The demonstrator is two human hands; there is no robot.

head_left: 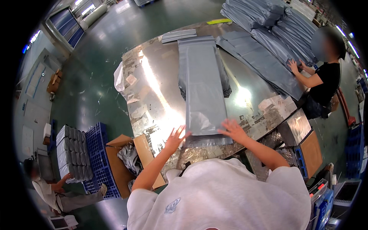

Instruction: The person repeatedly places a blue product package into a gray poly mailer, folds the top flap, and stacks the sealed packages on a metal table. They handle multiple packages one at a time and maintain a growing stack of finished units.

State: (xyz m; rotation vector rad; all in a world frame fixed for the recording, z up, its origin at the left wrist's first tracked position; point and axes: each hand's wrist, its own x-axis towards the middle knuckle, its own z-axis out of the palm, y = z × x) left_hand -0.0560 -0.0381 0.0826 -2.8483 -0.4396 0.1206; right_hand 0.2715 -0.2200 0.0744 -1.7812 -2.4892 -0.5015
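Observation:
A long stack of grey plastic mailer bags [203, 84] lies lengthwise on the metal table before me, its near end close to the table's front edge. At that end's left edge is my left hand [176, 138], fingers spread. My right hand [233, 131] is on the opposite edge, also with fingers stretched out. Neither hand grips anything; whether the fingertips press on the plastic I cannot tell. More grey bags [226, 86] stick out from under the stack at both sides, their lower layers hidden.
The metal table [153, 88] has worn tape patches. Right of the stack lie another long bag pile [260, 61] and heaped bundles [264, 19]; a co-worker [326, 73] touches them. A small folded stack [179, 35] sits at the far edge. Left stand an open carton [119, 168] and blue pallet [100, 161].

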